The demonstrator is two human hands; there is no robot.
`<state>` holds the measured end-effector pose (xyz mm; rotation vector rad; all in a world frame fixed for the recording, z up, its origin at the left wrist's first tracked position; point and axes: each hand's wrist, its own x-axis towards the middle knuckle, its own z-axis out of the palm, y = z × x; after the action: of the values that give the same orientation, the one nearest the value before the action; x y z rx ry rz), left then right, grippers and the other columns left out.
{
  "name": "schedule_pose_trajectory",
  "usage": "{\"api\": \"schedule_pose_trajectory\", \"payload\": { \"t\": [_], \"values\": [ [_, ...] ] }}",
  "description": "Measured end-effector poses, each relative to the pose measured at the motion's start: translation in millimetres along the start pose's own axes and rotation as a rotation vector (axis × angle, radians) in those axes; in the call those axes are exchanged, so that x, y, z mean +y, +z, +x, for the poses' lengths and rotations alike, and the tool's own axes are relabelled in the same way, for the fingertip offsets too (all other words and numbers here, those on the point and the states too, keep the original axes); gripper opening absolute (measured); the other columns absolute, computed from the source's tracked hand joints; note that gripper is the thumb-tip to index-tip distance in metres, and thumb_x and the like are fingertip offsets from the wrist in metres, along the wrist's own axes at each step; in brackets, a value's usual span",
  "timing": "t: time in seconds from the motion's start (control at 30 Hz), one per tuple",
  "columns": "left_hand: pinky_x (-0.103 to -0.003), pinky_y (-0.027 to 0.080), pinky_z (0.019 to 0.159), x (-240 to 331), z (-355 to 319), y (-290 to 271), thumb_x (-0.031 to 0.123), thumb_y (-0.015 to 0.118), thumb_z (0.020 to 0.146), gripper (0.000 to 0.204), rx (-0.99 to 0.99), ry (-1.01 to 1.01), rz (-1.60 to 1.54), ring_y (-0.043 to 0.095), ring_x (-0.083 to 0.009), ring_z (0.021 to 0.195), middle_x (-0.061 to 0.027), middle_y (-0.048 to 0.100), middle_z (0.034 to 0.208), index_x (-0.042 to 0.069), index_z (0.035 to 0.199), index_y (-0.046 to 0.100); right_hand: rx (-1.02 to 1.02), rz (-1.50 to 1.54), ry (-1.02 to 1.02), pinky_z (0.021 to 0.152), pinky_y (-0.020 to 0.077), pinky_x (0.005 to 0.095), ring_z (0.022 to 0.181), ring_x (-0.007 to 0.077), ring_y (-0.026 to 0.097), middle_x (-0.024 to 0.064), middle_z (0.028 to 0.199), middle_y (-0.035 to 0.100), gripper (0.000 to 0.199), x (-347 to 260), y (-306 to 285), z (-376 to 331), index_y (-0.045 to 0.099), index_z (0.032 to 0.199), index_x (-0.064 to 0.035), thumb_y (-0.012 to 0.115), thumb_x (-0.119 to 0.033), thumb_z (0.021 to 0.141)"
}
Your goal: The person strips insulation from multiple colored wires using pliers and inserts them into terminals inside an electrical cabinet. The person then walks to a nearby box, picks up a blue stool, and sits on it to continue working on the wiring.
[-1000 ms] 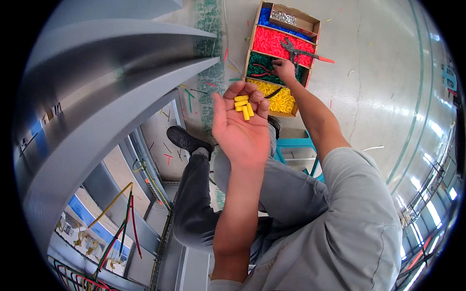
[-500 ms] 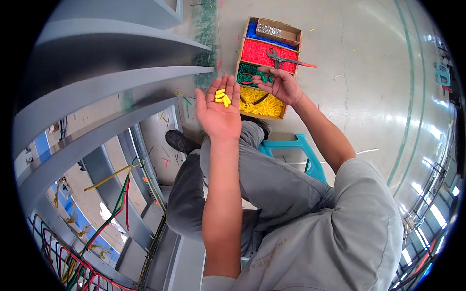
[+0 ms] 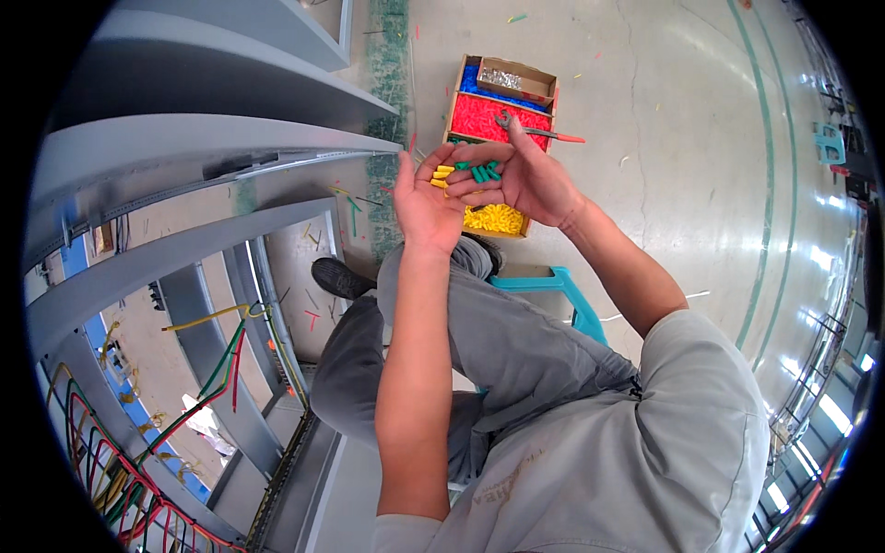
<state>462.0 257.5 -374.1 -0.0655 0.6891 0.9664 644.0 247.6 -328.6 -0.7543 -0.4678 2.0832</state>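
My left hand is palm up with fingers stretched, cupping several small yellow plastic sleeves. My right hand is turned palm up beside it, its fingers reaching over the left fingers. Several small green plastic sleeves lie on the right fingers. Below both hands stands a divided cardboard box with blue, red, green and yellow sleeves in separate compartments. The hands cover most of the green compartment. Pliers with a red handle rest across the red sleeves, partly behind my right thumb.
A small cardboard tray of metal pieces sits on the blue compartment. Grey metal cabinet frames rise at the left, with red, green and yellow wires hanging lower down. A teal stool is beneath me. Wire scraps dot the floor.
My right hand has come up from the green compartment with green sleeves and moved against my left hand. The yellow sleeves now sit nearer the left fingers. The view has shifted slightly.
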Motion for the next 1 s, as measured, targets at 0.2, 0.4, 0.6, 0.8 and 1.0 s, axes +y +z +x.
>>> {"api": "schedule_pose_trajectory", "payload": {
  "t": [0.2,0.4,0.6,0.8,1.0],
  "values": [
    [-0.049,0.055,0.098,3.5,-11.3,23.4,0.054,0.043,0.105,0.059,0.004,-0.023,0.092,0.066,-0.0336,0.114,-0.0179,0.065,0.123,0.001,0.123,0.063,0.04,-0.032,-0.002,0.101,0.0569,0.0428,0.115,0.0317,0.067,0.0232,0.127,0.063,0.085,3.8,11.4,1.7,0.056,0.132,0.0097,0.027,-0.066,0.105],
    [-0.045,0.058,0.095,3.1,-6.5,15.5,0.049,0.042,0.107,0.054,-0.071,0.0,0.069,0.066,-0.0298,0.114,-0.0162,0.065,0.124,0.001,0.123,0.062,0.025,-0.083,0.019,0.1,0.0574,0.0428,0.115,0.0298,0.067,0.0204,0.13,0.062,0.083,5.2,12.8,1.6,0.056,0.132,0.009,0.027,-0.064,0.106],
    [-0.042,0.06,0.092,3.5,-8.9,20.3,0.046,0.044,0.107,0.05,-0.052,0.015,0.108,0.067,-0.0287,0.112,-0.015,0.066,0.121,0.001,0.122,0.061,0.036,-0.096,0.012,0.1,0.0568,0.0423,0.116,0.0287,0.067,0.0187,0.133,0.061,0.075,8.5,14.2,1.8,0.055,0.135,0.0072,0.03,-0.059,0.108],
    [-0.039,0.063,0.083,2.6,-6.6,19.1,0.046,0.042,0.108,0.05,-0.061,0.01,0.131,0.07,-0.0275,0.102,-0.0173,0.069,0.116,0.002,0.118,0.061,0.026,-0.15,-0.006,0.102,0.0557,0.0426,0.119,0.0288,0.066,0.0182,0.139,0.058,0.055,5.9,15.3,-0.6,0.051,0.14,0.0075,0.041,-0.037,0.109],
    [-0.04,0.062,0.088,2.2,-5.6,17.4,0.043,0.046,0.107,0.047,-0.052,-0.004,0.16,0.07,-0.0288,0.106,-0.0206,0.069,0.119,0.001,0.116,0.063,0.002,-0.117,-0.017,0.102,0.056,0.0426,0.117,0.032,0.067,0.0219,0.134,0.06,0.046,7.0,11.0,-3.9,0.048,0.141,0.0107,0.044,-0.009,0.099]
  ]
}}
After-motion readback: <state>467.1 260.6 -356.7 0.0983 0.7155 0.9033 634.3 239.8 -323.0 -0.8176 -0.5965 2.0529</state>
